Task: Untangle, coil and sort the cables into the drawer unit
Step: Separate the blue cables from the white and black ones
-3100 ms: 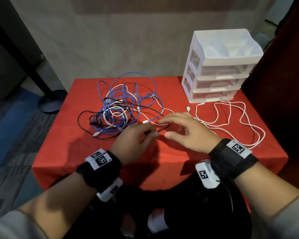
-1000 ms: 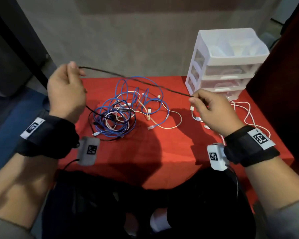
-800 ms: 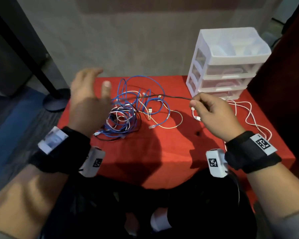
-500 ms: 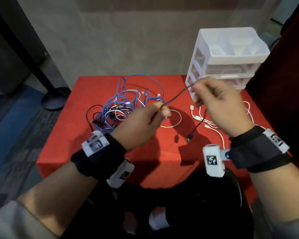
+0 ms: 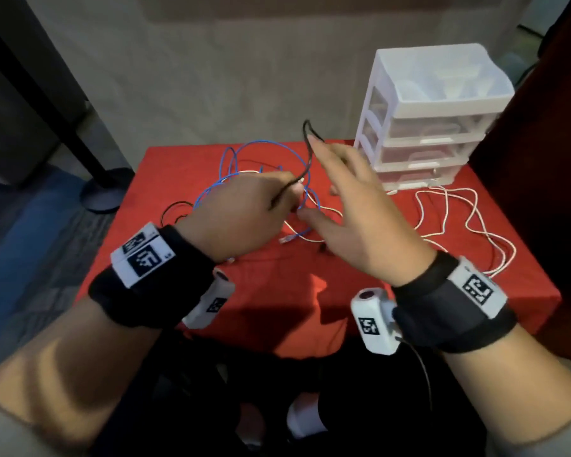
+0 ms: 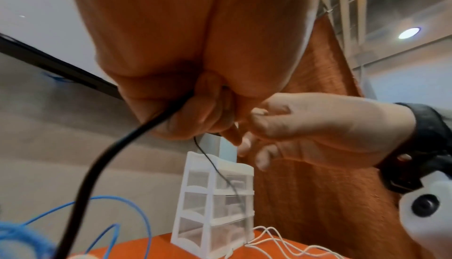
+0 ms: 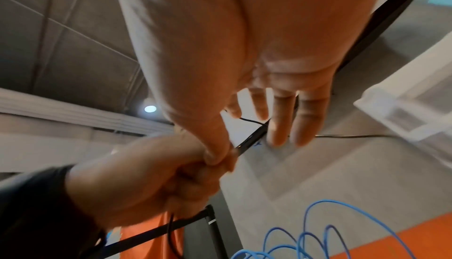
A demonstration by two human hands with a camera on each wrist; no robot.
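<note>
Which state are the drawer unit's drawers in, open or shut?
Shut, as far as visible: in the head view the three clear fronts of the drawer unit sit flush with its white frame, none pulled out.

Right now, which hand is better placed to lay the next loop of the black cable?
The right hand, probably. Its fingers are straight and free, and the black cable arches over them. The left hand already grips that cable, so it serves as the anchor.

Mid-frame, the left hand (image 5: 241,216) is fisted, thumb pinching; the right hand (image 5: 360,219) beside it has fingers spread.
</note>
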